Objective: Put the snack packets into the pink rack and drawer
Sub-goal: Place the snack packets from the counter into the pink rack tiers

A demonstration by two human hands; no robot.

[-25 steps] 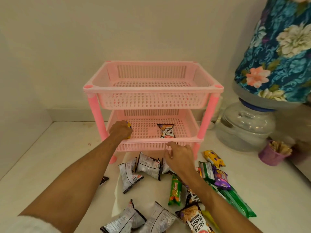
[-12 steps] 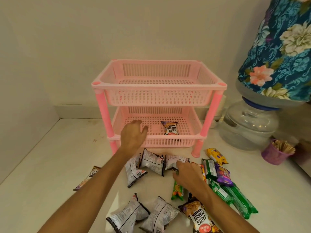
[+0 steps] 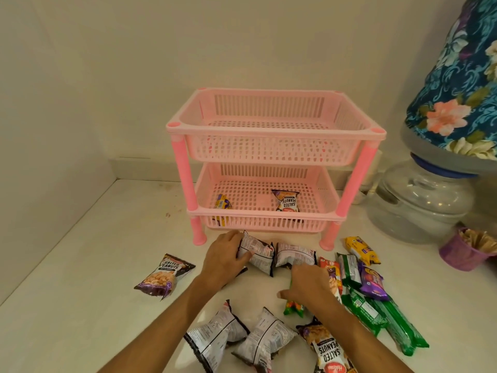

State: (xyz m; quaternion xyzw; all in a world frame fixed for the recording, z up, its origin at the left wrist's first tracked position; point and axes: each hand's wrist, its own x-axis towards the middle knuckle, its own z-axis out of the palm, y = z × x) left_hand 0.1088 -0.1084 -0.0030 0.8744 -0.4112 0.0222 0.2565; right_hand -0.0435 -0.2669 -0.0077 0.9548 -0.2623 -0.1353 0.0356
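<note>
The left hand [image 3: 224, 258] curls its fingers around a silver-backed packet [image 3: 255, 251] lying on the white bench [image 3: 80, 265], just in front of the pink rack [image 3: 269, 157]. The right hand [image 3: 309, 288] lies palm down over an orange-and-green packet [image 3: 294, 309]; whether it grips the packet cannot be told, since the fingers hide it. A second silver-backed packet [image 3: 294, 255] touches the first, and two more [image 3: 217, 337] lie side by side nearer the camera, making four with their printed backs up. Two salted-peanut packets lie face up on the bench: one [image 3: 164, 274] apart at the left, one [image 3: 326, 348] cut off by the bottom edge. At the right a heap of green, purple, red and yellow wrappers [image 3: 363, 286] overlaps too much to count. The rack has two perforated tiers on four pink posts. The upper one holds nothing; the lower holds two packets, a salted-peanut one [image 3: 286, 201] and a yellow one [image 3: 222, 207] half hidden behind the front rim.
</note>
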